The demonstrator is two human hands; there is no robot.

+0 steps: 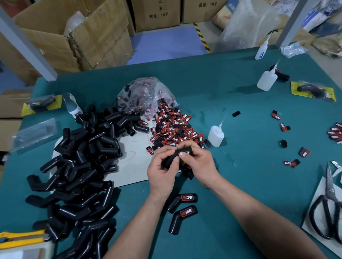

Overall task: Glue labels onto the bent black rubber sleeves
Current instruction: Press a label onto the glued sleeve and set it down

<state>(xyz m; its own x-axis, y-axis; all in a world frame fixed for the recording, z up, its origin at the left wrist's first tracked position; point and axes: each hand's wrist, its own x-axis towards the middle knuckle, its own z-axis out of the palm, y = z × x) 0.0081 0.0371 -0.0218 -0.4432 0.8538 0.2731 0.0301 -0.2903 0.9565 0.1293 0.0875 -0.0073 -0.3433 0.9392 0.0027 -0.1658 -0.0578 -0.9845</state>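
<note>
Both hands together above teal table point(226, 101): your left hand point(161, 174) grips bent black rubber sleeve point(174, 158), your right hand point(202, 166) pinches small red-and-black label point(187, 153) onto it under thumb. Press evenly, keep label square, hold till bond likely takes. Sleeve matte, elbow-shaped, half hidden by fingers, held just before loose label heap point(174, 129).

Scissors point(330, 191), yellow knife point(18, 234), cardboard boxes point(99, 35).

One head-worn wide-angle camera, facing forward and down.
From the near edge of the green table point(237, 104) it looks across to the cardboard boxes point(99, 31) beyond the far edge, close above the left hand point(162, 170) and right hand point(201, 164) at the table's middle.
</note>
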